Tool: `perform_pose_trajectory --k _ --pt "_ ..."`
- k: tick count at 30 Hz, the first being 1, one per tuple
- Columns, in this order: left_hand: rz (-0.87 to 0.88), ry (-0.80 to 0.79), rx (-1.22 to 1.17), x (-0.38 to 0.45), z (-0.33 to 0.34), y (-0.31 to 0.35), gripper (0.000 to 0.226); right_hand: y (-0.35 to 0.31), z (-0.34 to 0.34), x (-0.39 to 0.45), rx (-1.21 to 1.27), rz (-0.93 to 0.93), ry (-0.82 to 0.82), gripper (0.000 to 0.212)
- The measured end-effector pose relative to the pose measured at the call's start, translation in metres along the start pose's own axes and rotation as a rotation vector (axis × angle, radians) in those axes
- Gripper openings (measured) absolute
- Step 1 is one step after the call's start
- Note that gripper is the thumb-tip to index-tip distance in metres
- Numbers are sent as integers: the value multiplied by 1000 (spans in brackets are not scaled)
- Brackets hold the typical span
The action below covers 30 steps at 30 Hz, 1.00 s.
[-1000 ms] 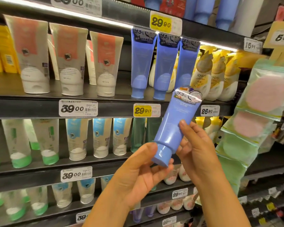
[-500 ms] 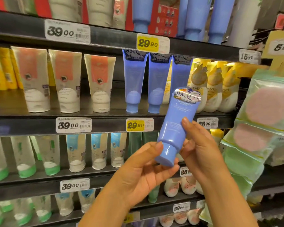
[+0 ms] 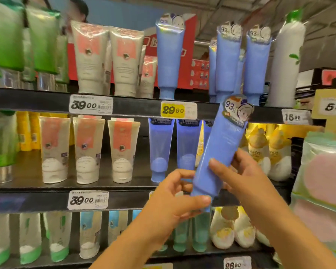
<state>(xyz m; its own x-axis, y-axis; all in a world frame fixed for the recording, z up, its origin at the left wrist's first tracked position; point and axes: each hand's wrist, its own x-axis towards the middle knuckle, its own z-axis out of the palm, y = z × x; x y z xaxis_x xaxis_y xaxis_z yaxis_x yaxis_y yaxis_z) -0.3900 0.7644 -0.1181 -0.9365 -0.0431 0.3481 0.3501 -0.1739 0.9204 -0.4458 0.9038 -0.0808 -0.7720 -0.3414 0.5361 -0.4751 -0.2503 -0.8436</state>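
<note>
We hold the blue tube [image 3: 220, 150] cap-down before the shelves [image 3: 37, 199], our right hand [image 3: 246, 181] with fingers curled round its body, our left hand [image 3: 175, 202] pinching the cap end. This looks like the inspecting step. Next we likely lift it upright beside the matching tubes [image 3: 228, 63] on the top shelf [image 3: 136, 105].

Both forearms raised, left hand [image 3: 175, 200] and right hand [image 3: 246, 183] curled, gripping.

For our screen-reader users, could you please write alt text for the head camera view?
Two hands hold a blue tube tilted, cap end down, before shop shelves: the left hand grips its cap end, the right hand its middle. Behind stand matching blue tubes, white-and-orange tubes and price tags.
</note>
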Motion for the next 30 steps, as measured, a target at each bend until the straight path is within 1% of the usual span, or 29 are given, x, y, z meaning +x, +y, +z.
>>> perform_pose_trajectory --k 2,5,7,10,12,14,18,23,26,27,28,30 --pt "54 33 93 7 -1 3 40 -6 1 7 -66 -25 -12 57" --pt "140 48 216 19 1 10 40 -15 -2 18 -166 -110 8 41" --pt "204 47 396 26 6 20 40 -21 -4 24 -206 -175 38 36" --pt "312 83 674 36 13 37 36 -29 -4 30 -222 -262 88 39" --pt "390 135 763 43 18 49 37 -34 -2 34 -223 -312 111 42" --pt "468 141 765 52 23 59 39 -42 -1 40 -223 -348 121 43" --pt "577 150 701 71 25 82 46 -63 2 61 -249 -402 141 53" --pt "686 134 714 103 23 114 40 -90 6 97 -232 -442 167 46" --pt "715 142 719 122 20 131 40 -107 6 115 -329 -430 143 49" --pt "725 153 719 128 18 136 40 -111 5 121 -354 -423 137 46" --pt "735 171 723 133 16 140 40 -114 2 126 -377 -420 139 37" --pt "754 205 745 142 11 147 39 -114 -7 136 -437 -414 195 20"
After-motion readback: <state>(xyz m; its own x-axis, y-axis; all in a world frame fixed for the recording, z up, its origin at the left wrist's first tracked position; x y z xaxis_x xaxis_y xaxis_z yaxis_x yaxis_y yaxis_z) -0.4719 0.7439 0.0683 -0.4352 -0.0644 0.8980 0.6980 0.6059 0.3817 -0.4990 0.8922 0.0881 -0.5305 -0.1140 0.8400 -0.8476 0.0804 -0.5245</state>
